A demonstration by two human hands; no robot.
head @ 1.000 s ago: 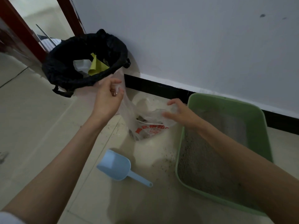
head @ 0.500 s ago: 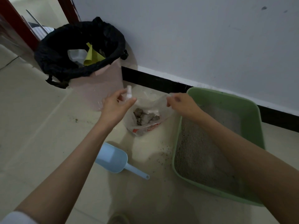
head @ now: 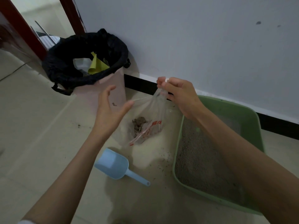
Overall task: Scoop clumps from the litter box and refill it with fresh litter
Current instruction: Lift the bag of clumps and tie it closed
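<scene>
Scoop (head: 113,165) lies on floor beside litter box (head: 247,120), whose near corner the right forearm hides. Left hand (head: 110,109): fingers spread, holding nothing. Right hand (head: 179,94) pinches bag (head: 150,115) top; clumps (head: 138,124) inside. Bin (head: 103,88) behind.

A dim corner where pale floor meets a plain wall

The wall (head: 194,46) is a flat bluish white, marked by two small dark spots high on the right, and it ends in a white strip above a black baseboard (head: 142,87) that runs down toward the right. The floor (head: 32,126) is laid in large beige tiles with thin grout lines, dusted here and there with dark specks. At the upper left a dark red door frame (head: 71,15) opens onto a brighter tiled room beyond, with a second red-brown edge (head: 21,26) slanting across the corner. The light is soft and low, casting faint shadows on the tiles.
</scene>
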